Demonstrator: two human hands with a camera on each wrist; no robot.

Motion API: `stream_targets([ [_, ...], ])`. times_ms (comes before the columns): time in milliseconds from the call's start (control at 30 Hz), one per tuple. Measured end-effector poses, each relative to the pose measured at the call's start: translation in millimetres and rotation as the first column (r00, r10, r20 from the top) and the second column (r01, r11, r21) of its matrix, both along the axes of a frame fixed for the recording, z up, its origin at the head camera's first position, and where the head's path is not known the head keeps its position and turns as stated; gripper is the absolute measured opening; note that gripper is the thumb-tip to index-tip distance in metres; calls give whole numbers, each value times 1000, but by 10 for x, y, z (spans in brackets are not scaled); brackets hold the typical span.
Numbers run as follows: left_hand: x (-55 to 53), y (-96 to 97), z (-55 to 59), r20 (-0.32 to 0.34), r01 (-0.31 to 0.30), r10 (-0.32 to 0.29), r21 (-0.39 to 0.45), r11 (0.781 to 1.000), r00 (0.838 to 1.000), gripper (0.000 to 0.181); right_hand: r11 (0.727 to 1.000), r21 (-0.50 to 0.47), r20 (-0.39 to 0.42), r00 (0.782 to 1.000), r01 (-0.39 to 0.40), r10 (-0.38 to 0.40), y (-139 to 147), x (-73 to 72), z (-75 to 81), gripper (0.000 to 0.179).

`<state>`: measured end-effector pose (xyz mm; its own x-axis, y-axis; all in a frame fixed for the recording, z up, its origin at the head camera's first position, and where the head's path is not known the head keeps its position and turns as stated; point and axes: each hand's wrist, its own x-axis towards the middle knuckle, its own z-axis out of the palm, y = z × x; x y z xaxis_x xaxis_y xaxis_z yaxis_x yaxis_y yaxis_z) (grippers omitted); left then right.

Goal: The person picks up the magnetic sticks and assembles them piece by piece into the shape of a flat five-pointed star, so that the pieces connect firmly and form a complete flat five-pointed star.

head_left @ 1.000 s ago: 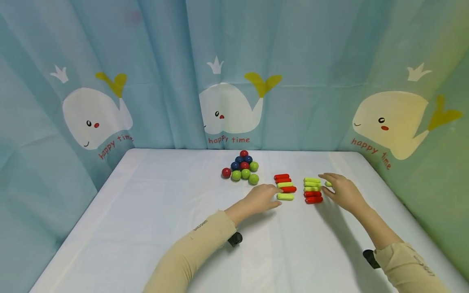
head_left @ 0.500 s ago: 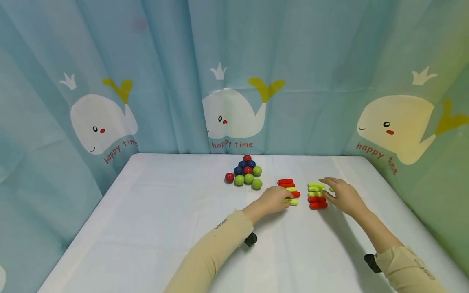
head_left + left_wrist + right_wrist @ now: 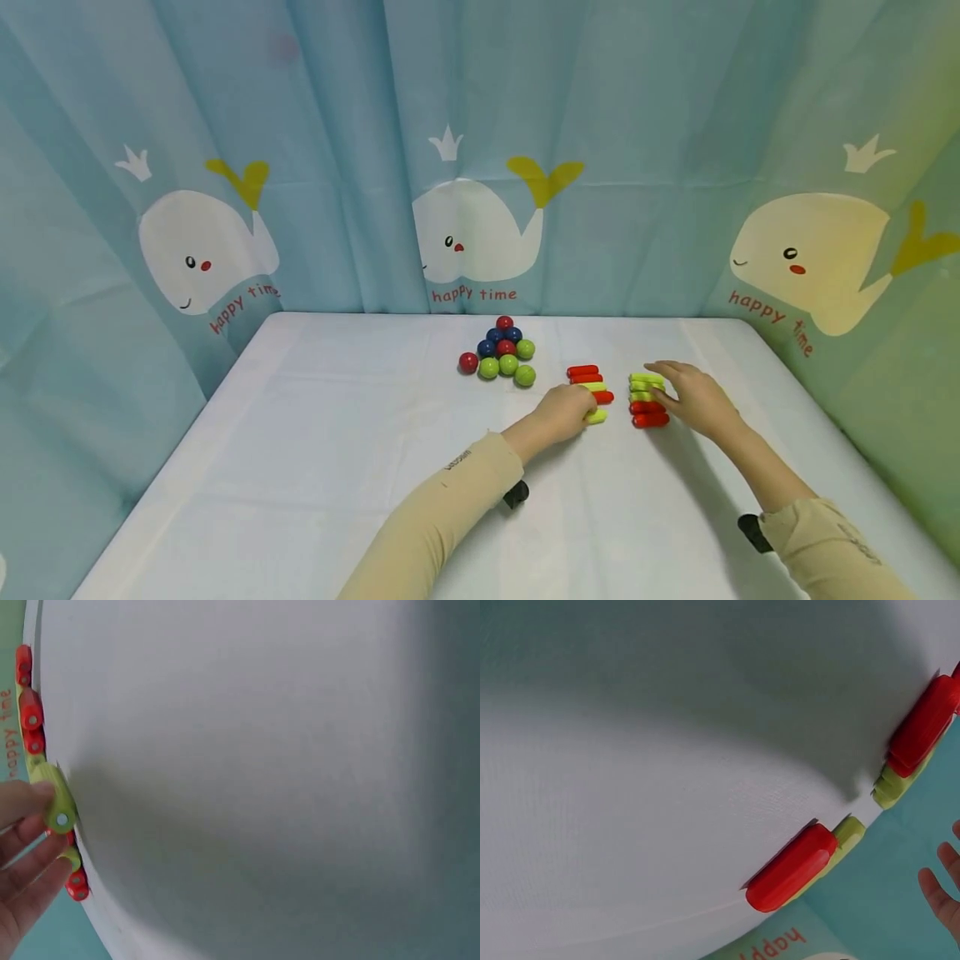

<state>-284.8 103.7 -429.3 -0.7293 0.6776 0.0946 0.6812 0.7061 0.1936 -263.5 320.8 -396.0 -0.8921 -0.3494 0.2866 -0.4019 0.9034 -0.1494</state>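
In the head view my left hand (image 3: 558, 412) is at the near end of the left row of short sticks. It pinches a yellow-green stick (image 3: 597, 417), seen in the left wrist view as a yellow-green stick (image 3: 58, 802) with a silvery dot at its end, between thumb and fingers. Red sticks (image 3: 583, 370) and another yellow-green one lie just beyond it. My right hand (image 3: 697, 402) hovers at the right row, its thumb overlapping the yellow-green sticks (image 3: 645, 379). Red sticks (image 3: 650, 421) lie nearest me there. The right wrist view shows spread fingers (image 3: 934, 889) at its edge.
Left of the rows, red, blue and green balls (image 3: 507, 348) form a cluster near the back of the white table (image 3: 337, 433). A red ball (image 3: 468, 362) sits at its left side. A blue whale-print curtain (image 3: 480, 100) surrounds the table's back and sides.
My left hand has moved right and closed on the near yellow-green stick, which now sits a little tilted. A yellow-green piece seen earlier behind my right hand is now out of sight.
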Motion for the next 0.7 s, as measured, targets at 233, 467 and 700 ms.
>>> stream_targets([
  [233, 99, 22, 4, 26, -25, 26, -41, 999, 999, 22, 1000, -4, 15, 1000, -5, 6, -31, -4, 19, 40],
  [467, 138, -25, 4, 0, 19, -19, -31, 999, 1000, 22, 1000, -4, 4, 1000, -11, 11, -32, -6, 22, 40],
  [700, 210, -167, 19, 2, 48, -48, -48, 998, 999, 28, 1000, 2, 59, 998, 19, -19, -127, 6, 23, 41],
])
